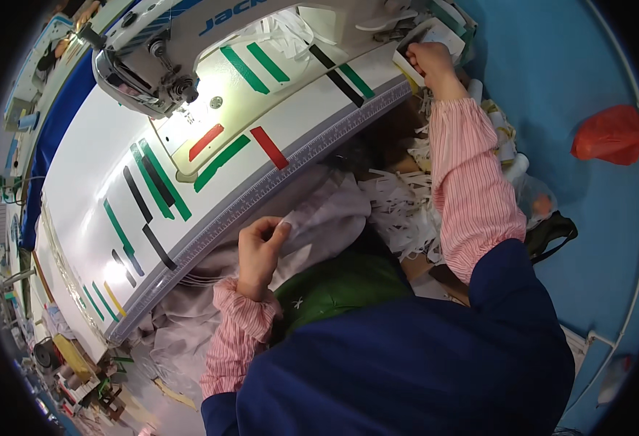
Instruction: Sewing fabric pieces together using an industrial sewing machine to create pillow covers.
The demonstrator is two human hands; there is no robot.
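My left hand [257, 251] is in front of the sewing table's near edge. Its thumb and fingers are pinched on the edge of a thin, pale grey-mauve cloth [332, 208], which hangs below the table edge and spreads over my lap. My right hand [431, 64] reaches to the table's far right end, over a small white open box [446, 34]. Its fingers are curled closed, and whatever they hold is too small or hidden to make out. A white sewing machine [141, 69] stands at the back, its lit needle area away from both hands.
Green, black, red and yellow tape strips [221, 161] mark the white table [94, 218]. A clear ruler [290, 163] runs along its front edge. White fabric scraps [404, 211] heap below on the right. A red plastic bag [611, 136] hangs by the blue surface at right.
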